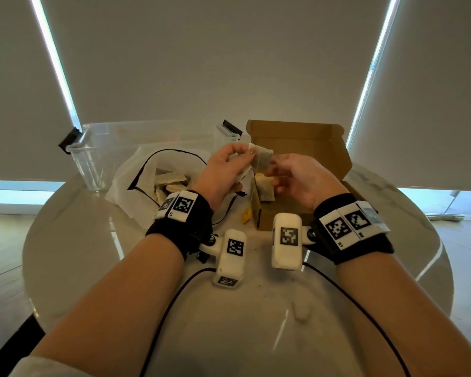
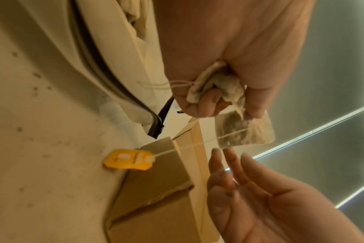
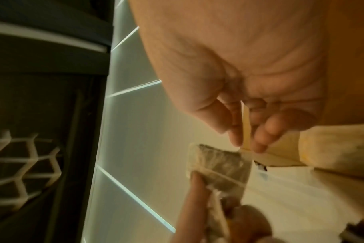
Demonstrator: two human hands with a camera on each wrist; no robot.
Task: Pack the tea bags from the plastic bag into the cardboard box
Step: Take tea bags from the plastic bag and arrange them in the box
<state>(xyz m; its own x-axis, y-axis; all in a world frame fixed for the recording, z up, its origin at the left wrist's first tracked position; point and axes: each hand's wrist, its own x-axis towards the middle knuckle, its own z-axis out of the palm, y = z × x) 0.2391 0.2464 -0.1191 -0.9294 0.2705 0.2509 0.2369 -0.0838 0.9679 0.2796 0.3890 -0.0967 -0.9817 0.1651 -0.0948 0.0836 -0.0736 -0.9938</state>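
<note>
My left hand (image 1: 229, 164) grips a crumpled bunch of tea bags (image 2: 216, 85) in its curled fingers and pinches one flat tea bag (image 1: 261, 157) (image 2: 244, 131) (image 3: 220, 166) by its edge. That bag's string runs down to a yellow tag (image 1: 245, 215) (image 2: 128, 159) lying on the table by the box. My right hand (image 1: 291, 175) (image 2: 239, 180) (image 3: 245, 131) hovers over the open cardboard box (image 1: 337, 159) with straight fingers, their tips just short of the flat bag and holding nothing. A few tea bags (image 1: 265, 189) lie in the box. The white plastic bag (image 1: 125, 180) with more tea bags sits at the left.
A clear plastic storage tub (image 1: 93, 159) with black latches stands behind the plastic bag. The round pale table (image 1: 93, 268) carries black cables (image 1: 337, 289) near its front, and tea crumbs dot its top. The box lid (image 1: 297, 134) stands upright at the back.
</note>
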